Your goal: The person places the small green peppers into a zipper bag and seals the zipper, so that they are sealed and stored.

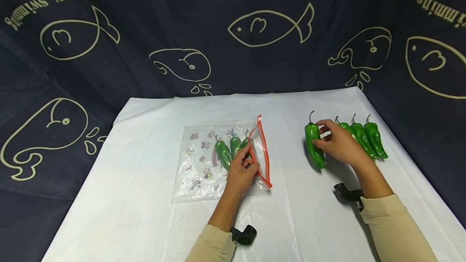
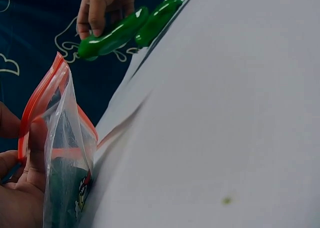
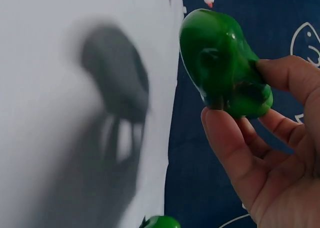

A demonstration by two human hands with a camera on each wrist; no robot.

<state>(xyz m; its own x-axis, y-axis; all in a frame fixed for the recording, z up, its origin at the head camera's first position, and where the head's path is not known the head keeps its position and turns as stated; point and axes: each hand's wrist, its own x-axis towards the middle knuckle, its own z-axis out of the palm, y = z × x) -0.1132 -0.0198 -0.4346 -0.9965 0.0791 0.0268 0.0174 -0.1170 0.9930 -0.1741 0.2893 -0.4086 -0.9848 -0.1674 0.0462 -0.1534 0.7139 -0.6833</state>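
Note:
A clear zip bag [image 1: 196,173] with a red-orange zip edge and small cartoon prints lies on the white table. Several green peppers [image 1: 223,153] show inside it. My left hand [image 1: 242,170] grips the bag near its mouth, and the left wrist view shows the zip edge [image 2: 31,105] held between the fingers with the mouth parted. To the right, my right hand [image 1: 338,142] pinches one green pepper [image 1: 314,144] between thumb and fingers. In the right wrist view that pepper [image 3: 215,58] is raised off the table, its shadow beside it.
More green peppers [image 1: 375,138] lie in a row at the right of the table, just beyond my right hand. The white tablecloth [image 1: 127,153] covers the table. A dark blue curtain [image 1: 236,72] with fish and whale drawings hangs behind and at both sides.

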